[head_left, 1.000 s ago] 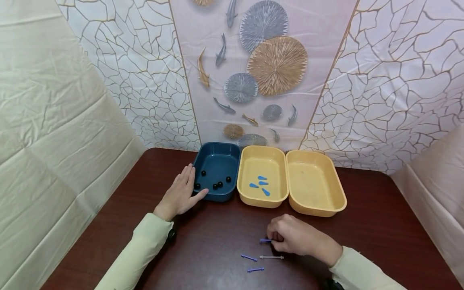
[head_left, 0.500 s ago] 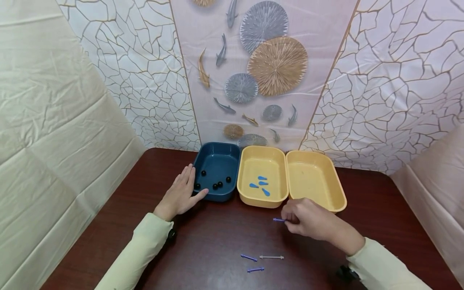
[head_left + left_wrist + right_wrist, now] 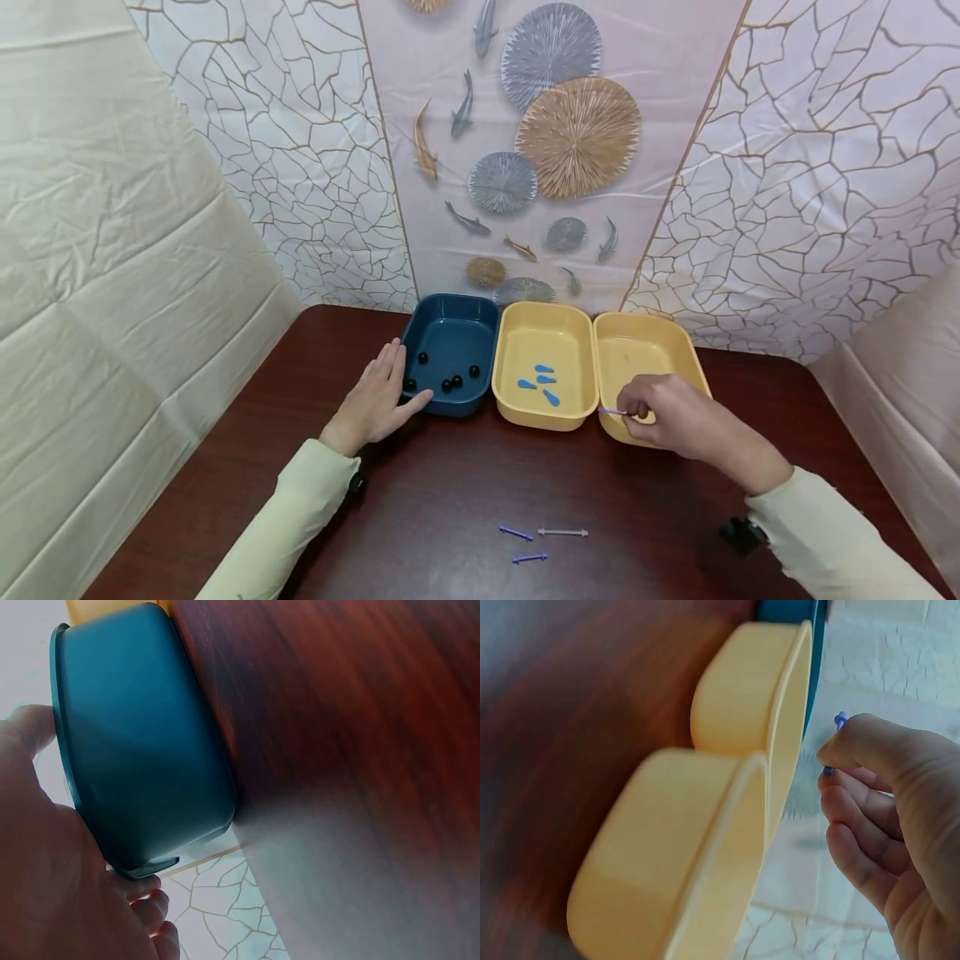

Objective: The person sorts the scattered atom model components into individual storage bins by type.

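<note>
My right hand [image 3: 675, 417] pinches a small purple rod with knobbed ends [image 3: 611, 411] between thumb and fingers. It is above the front of the right yellow tray [image 3: 637, 346]; in the right wrist view, a knob of the purple rod [image 3: 841, 718] shows past the thumb. My left hand [image 3: 369, 402] rests on the left rim of the dark blue tray [image 3: 453, 333], fingers straight and thumb over the front corner. On the table lie two more purple rods [image 3: 516, 533] and a longer grey rod [image 3: 562, 532].
Several black balls [image 3: 457, 382] are in the blue tray. The middle yellow tray [image 3: 546, 337] holds several blue teardrop-shaped pieces [image 3: 551, 397]. The three trays stand side by side at the back of the dark wooden table [image 3: 442, 492], before a patterned cloth [image 3: 502, 250].
My right hand has lifted the purple rod off the table and carried it away and rightward to the right yellow tray. My left hand has stayed at the blue tray.
</note>
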Demonstrator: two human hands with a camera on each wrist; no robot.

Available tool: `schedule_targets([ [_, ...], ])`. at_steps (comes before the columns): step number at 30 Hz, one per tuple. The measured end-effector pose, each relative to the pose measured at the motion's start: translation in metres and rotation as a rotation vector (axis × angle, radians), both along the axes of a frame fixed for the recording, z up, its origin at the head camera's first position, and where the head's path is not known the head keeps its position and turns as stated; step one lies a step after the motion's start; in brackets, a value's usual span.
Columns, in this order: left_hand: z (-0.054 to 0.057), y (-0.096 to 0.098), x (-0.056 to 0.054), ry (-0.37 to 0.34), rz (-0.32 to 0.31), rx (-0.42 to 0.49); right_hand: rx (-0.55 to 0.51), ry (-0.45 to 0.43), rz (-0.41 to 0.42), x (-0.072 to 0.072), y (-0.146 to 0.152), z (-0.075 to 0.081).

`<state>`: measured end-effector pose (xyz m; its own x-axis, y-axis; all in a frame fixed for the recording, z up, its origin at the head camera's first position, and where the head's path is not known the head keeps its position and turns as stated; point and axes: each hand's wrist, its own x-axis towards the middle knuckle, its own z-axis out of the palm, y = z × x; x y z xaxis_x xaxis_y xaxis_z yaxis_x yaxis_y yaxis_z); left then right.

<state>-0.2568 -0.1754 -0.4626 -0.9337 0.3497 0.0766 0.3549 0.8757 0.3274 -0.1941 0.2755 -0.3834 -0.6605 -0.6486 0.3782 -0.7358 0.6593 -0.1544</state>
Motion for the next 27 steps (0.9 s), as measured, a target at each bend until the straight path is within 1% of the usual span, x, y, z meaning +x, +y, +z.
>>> schedule_targets([
  [5,0.001,0.0,0.001,-0.004,-0.004,0.001,0.036,-0.024,-0.088,-0.01,0.02,0.004],
  [9,0.001,0.0,0.001,0.001,-0.002,0.004,0.048,-0.016,-0.133,-0.021,0.034,0.001],
  [13,0.001,0.001,0.001,-0.001,0.002,0.01,0.058,-0.039,-0.179,-0.033,0.043,-0.005],
  [17,0.001,0.001,0.002,-0.005,-0.001,0.018,0.059,-0.088,-0.229,-0.043,0.051,-0.012],
  [20,0.0,0.001,0.002,-0.005,-0.005,0.02,0.051,-0.119,-0.255,-0.049,0.055,-0.021],
  [27,0.0,0.0,0.002,-0.022,0.007,-0.008,0.025,-0.16,-0.283,-0.063,0.059,-0.043],
])
